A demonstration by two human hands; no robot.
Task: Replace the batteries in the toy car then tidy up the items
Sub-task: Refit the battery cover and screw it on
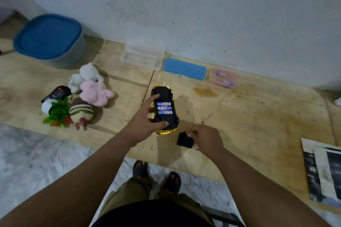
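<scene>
Wooden floor (258, 116) beside wall (184, 5). Your left hand (145, 118) grips the inverted toy car (165, 110), long axis toward the wall, 3 batteries (164, 108) exposed; your right hand (206, 137) pinches the black cover (184, 141).

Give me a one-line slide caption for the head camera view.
Left hand holds the upturned toy car, three batteries seated; right hand pinches the black battery cover.

You're in a home room: plush toys (88, 86) on a plywood-covered floor (258, 112), lidded blue bin (49, 39) by a scuffed wall (203, 5).
</scene>
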